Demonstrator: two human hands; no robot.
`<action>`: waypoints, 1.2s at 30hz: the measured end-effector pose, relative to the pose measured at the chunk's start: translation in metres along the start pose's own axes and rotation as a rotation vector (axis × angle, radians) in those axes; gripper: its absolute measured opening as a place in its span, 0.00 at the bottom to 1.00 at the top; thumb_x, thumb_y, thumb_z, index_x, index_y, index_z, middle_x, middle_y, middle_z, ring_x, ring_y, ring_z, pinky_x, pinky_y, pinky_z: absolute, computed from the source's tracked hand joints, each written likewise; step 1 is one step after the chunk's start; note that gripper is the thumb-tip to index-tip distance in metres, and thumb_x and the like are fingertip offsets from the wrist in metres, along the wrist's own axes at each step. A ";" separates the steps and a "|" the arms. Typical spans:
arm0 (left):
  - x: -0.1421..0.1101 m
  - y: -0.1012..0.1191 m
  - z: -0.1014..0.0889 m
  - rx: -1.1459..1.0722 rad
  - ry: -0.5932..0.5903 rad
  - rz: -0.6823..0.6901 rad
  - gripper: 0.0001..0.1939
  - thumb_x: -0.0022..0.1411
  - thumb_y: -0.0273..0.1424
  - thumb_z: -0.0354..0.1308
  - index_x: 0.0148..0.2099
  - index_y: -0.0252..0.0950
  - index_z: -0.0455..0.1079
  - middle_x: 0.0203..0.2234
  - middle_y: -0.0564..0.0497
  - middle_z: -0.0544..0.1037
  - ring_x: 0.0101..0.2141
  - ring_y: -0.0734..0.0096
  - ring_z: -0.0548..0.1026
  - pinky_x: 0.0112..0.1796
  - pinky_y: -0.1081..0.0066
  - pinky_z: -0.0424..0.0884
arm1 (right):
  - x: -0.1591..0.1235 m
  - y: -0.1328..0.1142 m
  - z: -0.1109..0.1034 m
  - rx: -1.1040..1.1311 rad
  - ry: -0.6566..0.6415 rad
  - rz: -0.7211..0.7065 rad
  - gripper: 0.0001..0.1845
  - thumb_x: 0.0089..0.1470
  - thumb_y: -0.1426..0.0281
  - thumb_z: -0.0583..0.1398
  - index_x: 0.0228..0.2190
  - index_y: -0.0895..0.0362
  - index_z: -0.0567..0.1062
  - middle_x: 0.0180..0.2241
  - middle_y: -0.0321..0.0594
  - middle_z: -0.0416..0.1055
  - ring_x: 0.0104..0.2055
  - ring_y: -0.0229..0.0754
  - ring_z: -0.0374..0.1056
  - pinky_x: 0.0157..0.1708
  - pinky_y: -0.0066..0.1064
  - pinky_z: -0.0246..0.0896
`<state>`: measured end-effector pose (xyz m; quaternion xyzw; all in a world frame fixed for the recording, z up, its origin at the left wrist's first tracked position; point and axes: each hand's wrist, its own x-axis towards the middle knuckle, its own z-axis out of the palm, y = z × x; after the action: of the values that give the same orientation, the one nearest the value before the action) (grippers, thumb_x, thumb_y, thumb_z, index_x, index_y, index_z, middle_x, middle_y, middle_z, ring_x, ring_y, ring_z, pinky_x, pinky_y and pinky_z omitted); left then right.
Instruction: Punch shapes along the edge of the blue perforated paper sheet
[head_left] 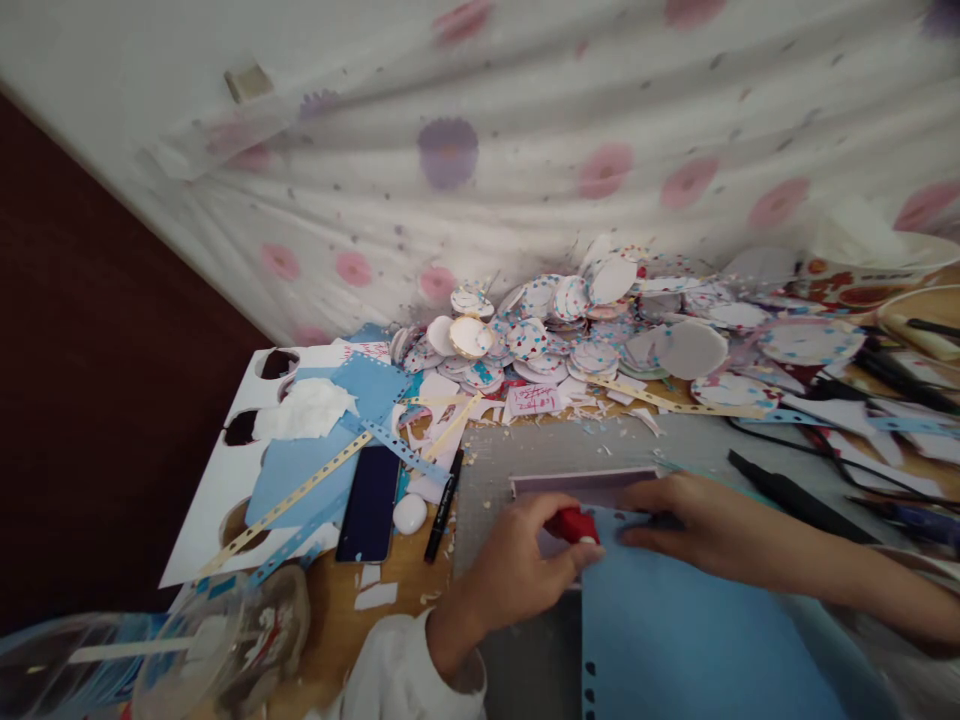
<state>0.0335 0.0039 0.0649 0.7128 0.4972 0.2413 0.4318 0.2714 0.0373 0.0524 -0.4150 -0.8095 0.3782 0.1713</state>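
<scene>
"What's in the grip?"

"The left hand (517,565) is closed on a small red tool (574,524), a punch by the look of it, against the top left corner of the blue sheet (675,640). The right hand (686,525) has its fingers at the sheet's upper edge; I can't tell how firmly they pinch."

"And under that?"

"A shallow tray (585,474), partly beneath the sheet, on the grey mat (547,445)."

"What could go wrong?"

"The sheet reaches well past the tray towards the person, so its weight could drag it askew and put a hole out of line. Pull against the tool, and the edge might tear beside the holes."

"Farther out?"

"Phone (369,505) and black marker (444,505) on the left, a heap of paper discs (690,348) behind. A careless sleeve (412,670) could knock the marker."
</scene>
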 end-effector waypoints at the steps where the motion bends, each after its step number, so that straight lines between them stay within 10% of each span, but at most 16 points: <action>1: -0.001 0.001 -0.004 0.015 -0.035 0.017 0.21 0.62 0.37 0.66 0.54 0.34 0.75 0.49 0.43 0.82 0.50 0.55 0.77 0.53 0.61 0.69 | -0.004 0.004 0.001 -0.015 -0.015 0.010 0.10 0.58 0.60 0.63 0.32 0.50 0.82 0.27 0.35 0.80 0.28 0.42 0.74 0.29 0.31 0.66; 6: -0.006 0.005 -0.011 0.069 -0.192 0.075 0.22 0.66 0.38 0.63 0.58 0.34 0.72 0.52 0.42 0.80 0.53 0.56 0.75 0.57 0.62 0.66 | -0.018 0.015 0.016 -0.073 0.074 -0.001 0.13 0.60 0.58 0.61 0.32 0.51 0.81 0.28 0.38 0.79 0.31 0.45 0.74 0.31 0.34 0.66; 20: -0.022 -0.003 -0.032 -0.052 -0.033 -0.025 0.16 0.66 0.37 0.61 0.53 0.37 0.73 0.47 0.46 0.81 0.48 0.61 0.76 0.51 0.65 0.69 | -0.010 -0.007 0.024 -0.001 0.113 0.004 0.18 0.62 0.55 0.56 0.33 0.52 0.80 0.32 0.42 0.78 0.36 0.47 0.73 0.38 0.39 0.68; 26: -0.012 -0.007 -0.017 -0.500 -0.034 -0.107 0.18 0.64 0.39 0.63 0.53 0.37 0.73 0.52 0.43 0.78 0.52 0.61 0.76 0.54 0.63 0.69 | -0.018 -0.006 0.014 0.026 0.141 0.037 0.19 0.63 0.54 0.56 0.32 0.53 0.80 0.33 0.43 0.78 0.37 0.48 0.72 0.39 0.39 0.67; 32: 0.000 -0.006 -0.011 -1.048 0.020 -0.258 0.14 0.47 0.26 0.63 0.40 0.35 0.73 0.35 0.51 0.77 0.31 0.75 0.74 0.32 0.76 0.67 | -0.020 -0.014 0.010 0.093 0.142 0.083 0.21 0.61 0.50 0.58 0.30 0.53 0.79 0.31 0.42 0.77 0.36 0.47 0.72 0.38 0.38 0.67; 36: 0.007 -0.002 -0.018 -0.699 0.005 -0.278 0.08 0.50 0.30 0.60 0.35 0.35 0.73 0.21 0.57 0.68 0.21 0.79 0.62 0.23 0.77 0.54 | -0.021 -0.013 0.013 0.128 0.160 0.093 0.21 0.59 0.50 0.59 0.34 0.54 0.80 0.34 0.44 0.78 0.38 0.48 0.73 0.40 0.39 0.68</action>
<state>0.0219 0.0173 0.0718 0.4473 0.4780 0.3373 0.6765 0.2693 0.0090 0.0540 -0.4693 -0.7474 0.4022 0.2436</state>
